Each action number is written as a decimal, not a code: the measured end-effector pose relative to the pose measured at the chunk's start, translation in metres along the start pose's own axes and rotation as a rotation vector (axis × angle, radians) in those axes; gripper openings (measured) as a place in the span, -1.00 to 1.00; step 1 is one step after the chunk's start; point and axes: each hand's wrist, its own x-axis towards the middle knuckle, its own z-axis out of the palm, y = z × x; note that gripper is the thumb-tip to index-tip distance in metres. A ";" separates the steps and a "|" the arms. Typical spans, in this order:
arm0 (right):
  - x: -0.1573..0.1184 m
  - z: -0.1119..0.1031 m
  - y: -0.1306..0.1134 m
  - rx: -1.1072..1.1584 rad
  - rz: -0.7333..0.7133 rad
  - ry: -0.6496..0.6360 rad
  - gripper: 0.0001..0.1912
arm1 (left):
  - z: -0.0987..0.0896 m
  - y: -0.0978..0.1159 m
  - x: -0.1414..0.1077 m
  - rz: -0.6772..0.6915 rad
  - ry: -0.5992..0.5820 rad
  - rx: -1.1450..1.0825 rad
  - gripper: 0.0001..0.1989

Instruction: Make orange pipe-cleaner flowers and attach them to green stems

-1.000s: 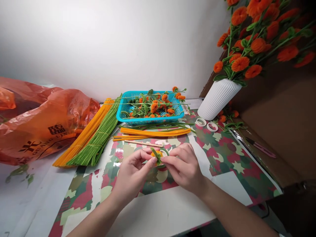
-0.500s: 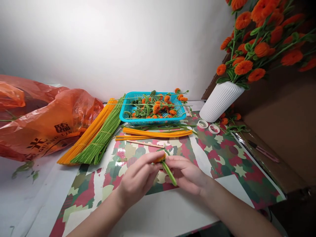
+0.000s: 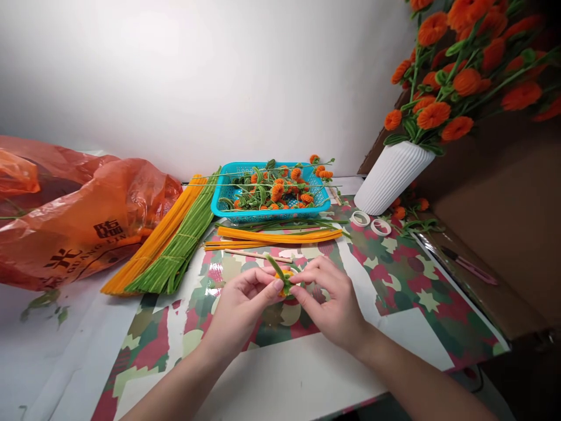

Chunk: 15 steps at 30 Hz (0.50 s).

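Left hand (image 3: 245,304) and right hand (image 3: 331,298) both pinch the yellow-orange flower (image 3: 286,285) between fingertips, just over the worktop (image 3: 272,336), basket (image 3: 272,215) beyond them; probably best to steady it left-handed while the right works the green strip (image 3: 276,266) snug without squashing.

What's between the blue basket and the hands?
Head view, from the blue basket toward the left hand and right hand: green strips, yellow-orange strips, then a thin stick.

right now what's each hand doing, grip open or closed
Left hand: grip closed, holding the small yellow-and-green flower.
Right hand: grip closed, pinching green at the same flower.
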 end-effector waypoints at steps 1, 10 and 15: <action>0.000 0.000 0.001 -0.049 -0.044 0.000 -0.90 | -0.001 0.000 0.000 -0.013 -0.001 -0.002 -0.76; -0.002 0.003 0.005 -0.360 -0.253 -0.033 -0.83 | 0.002 -0.004 -0.006 0.239 0.070 0.329 -0.82; -0.003 0.013 -0.003 0.336 0.404 -0.141 -0.71 | -0.006 -0.012 -0.011 0.973 0.076 0.788 -0.82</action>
